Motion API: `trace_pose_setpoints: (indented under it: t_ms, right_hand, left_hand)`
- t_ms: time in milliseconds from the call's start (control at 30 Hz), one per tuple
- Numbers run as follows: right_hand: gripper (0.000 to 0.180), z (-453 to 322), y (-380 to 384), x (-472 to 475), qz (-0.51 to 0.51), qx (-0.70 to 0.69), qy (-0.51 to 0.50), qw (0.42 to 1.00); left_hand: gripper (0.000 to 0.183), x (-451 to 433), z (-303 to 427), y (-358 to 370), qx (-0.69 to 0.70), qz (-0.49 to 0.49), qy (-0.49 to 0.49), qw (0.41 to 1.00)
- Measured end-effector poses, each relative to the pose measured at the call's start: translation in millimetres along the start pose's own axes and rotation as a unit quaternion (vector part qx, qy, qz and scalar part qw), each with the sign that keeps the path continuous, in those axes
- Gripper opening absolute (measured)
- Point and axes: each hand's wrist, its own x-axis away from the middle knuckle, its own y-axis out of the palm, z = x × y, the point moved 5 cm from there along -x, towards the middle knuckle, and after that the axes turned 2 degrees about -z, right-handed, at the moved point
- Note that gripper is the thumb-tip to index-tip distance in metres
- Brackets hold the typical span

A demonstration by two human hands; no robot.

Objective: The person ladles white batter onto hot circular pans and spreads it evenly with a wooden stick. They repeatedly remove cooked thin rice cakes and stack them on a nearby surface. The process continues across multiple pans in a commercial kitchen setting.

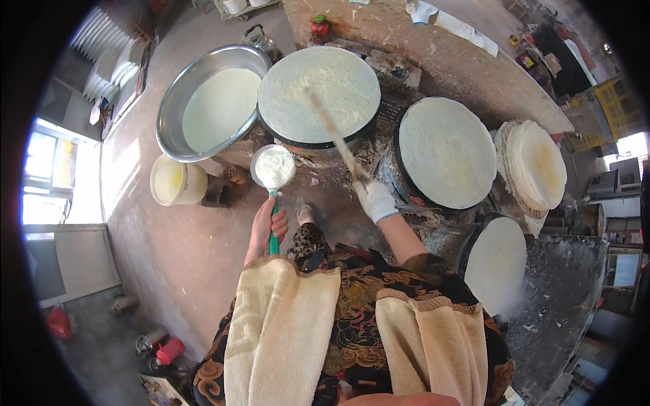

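Observation:
My left hand [267, 223], bare, grips the green handle of a ladle [274, 166] whose bowl holds white batter. A white knit glove covers my right hand [377, 201], closed around a wooden stick [332, 127]. The stick's far end is blurred and reaches over the round griddle [355, 86], which carries a thin, pale layer of batter. Left of that griddle, a wide metal basin [170, 111] holds white batter [222, 111]. On the right, a second griddle [447, 152] bears a pale round sheet, as does a third griddle [495, 266] near my right side.
A stack of thin flatbreads [541, 162] sits at the far right. A white bucket [193, 182] stands below the basin, with a kettle [261, 41] behind it. Behind the griddles, a red jar [320, 30] stands by a board [467, 71]. A dark tabletop [553, 294] lies at right.

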Motion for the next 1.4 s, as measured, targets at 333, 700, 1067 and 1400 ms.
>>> trace_pose_setpoints:
  t_ms: [333,700,1067,1400]
  right_hand:
    - [0.048,13,-12,-2,0.0,-0.031,0.088,0.996]
    - [0.072,-96,-16,69,-0.128,-0.089,-0.133,0.979]
    - [0.034,206,-72,117,0.406,-0.703,0.303,0.499]
    - [0.048,113,-205,92,0.301,-0.754,0.102,0.575]
  left_hand:
    - [0.015,-6,-10,-2,0.013,-0.038,-0.062,0.997]
    - [0.007,-14,-54,51,-0.208,-0.007,-0.054,0.977]
    - [0.014,6,-47,68,-0.171,-0.032,-0.064,0.983]
    - [0.007,45,1,83,-0.181,-0.046,0.026,0.982]
